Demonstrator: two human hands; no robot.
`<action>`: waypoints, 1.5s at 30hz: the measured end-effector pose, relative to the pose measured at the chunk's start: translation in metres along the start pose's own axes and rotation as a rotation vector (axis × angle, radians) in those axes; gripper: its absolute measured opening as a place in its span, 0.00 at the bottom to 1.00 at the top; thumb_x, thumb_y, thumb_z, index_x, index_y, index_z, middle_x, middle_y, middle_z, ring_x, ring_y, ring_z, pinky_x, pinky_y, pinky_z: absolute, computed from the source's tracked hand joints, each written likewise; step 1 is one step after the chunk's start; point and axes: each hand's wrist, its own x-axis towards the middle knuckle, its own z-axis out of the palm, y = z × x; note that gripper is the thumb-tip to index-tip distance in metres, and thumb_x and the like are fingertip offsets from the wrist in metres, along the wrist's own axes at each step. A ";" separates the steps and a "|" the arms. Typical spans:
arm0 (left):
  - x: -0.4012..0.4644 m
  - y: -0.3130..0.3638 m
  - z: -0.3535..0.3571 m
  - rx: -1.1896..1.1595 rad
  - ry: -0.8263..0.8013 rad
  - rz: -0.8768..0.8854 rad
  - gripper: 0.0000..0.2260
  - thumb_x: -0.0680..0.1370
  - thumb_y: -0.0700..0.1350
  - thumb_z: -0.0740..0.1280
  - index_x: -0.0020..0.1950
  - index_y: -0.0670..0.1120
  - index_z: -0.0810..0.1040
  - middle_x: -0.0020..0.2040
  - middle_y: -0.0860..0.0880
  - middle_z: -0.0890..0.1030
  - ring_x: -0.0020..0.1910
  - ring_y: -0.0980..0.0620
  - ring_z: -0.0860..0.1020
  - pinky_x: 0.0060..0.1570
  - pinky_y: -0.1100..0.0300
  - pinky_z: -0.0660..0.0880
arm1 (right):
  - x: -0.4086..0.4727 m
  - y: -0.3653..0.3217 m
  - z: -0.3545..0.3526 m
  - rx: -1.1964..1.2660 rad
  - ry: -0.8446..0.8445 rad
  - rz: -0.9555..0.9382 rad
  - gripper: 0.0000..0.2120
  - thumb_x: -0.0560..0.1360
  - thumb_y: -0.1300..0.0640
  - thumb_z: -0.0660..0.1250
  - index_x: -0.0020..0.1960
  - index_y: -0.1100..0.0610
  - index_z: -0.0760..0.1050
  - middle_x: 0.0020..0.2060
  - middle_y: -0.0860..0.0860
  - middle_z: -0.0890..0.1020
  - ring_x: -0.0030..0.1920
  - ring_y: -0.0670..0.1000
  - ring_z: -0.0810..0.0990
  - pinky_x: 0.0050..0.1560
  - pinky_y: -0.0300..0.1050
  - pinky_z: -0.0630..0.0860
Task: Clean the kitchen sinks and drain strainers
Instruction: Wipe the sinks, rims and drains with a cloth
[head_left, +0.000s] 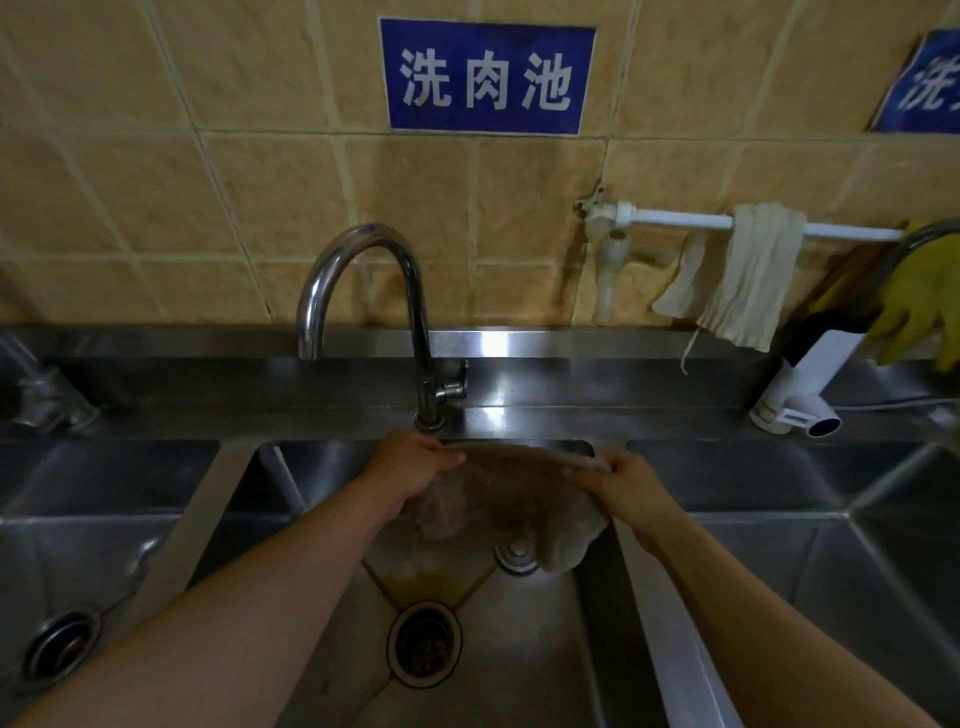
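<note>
Over the middle steel sink (524, 649) a brownish wet cloth (509, 499) is stretched out between both hands and hangs down into the basin. My left hand (410, 467) grips its left top edge. My right hand (618, 480) pinches its right top edge. Below the cloth, a round drain opening with a strainer (423, 644) sits in the sink floor, with brown stains above it. A second round metal fitting (517, 553) shows partly under the cloth's lower edge.
A curved chrome tap (374, 312) stands on the back ledge just behind my hands. The left sink has its own drain (60, 647); another sink (831, 545) lies right. A pale rag (748, 275) hangs on a white pipe, beside a yellow glove (919, 306) and a white device (800, 400).
</note>
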 end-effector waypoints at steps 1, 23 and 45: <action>0.002 0.002 0.001 -0.014 0.018 -0.022 0.06 0.74 0.46 0.72 0.39 0.46 0.81 0.34 0.50 0.81 0.32 0.56 0.79 0.27 0.69 0.70 | 0.000 0.000 0.000 0.065 0.012 0.030 0.16 0.75 0.59 0.69 0.52 0.72 0.76 0.50 0.68 0.80 0.52 0.65 0.79 0.55 0.57 0.75; 0.066 -0.018 0.004 0.136 -0.051 0.164 0.12 0.78 0.40 0.64 0.61 0.47 0.76 0.59 0.48 0.78 0.51 0.55 0.76 0.45 0.70 0.70 | 0.089 -0.017 0.112 0.453 0.368 0.047 0.15 0.73 0.67 0.67 0.49 0.54 0.64 0.42 0.53 0.76 0.39 0.49 0.76 0.36 0.37 0.74; 0.128 -0.075 0.011 0.946 0.104 0.236 0.23 0.75 0.51 0.65 0.70 0.53 0.68 0.64 0.49 0.71 0.64 0.47 0.70 0.68 0.46 0.61 | 0.196 0.020 0.191 -0.310 0.610 -0.540 0.21 0.74 0.61 0.67 0.65 0.53 0.68 0.65 0.55 0.62 0.62 0.55 0.66 0.56 0.49 0.73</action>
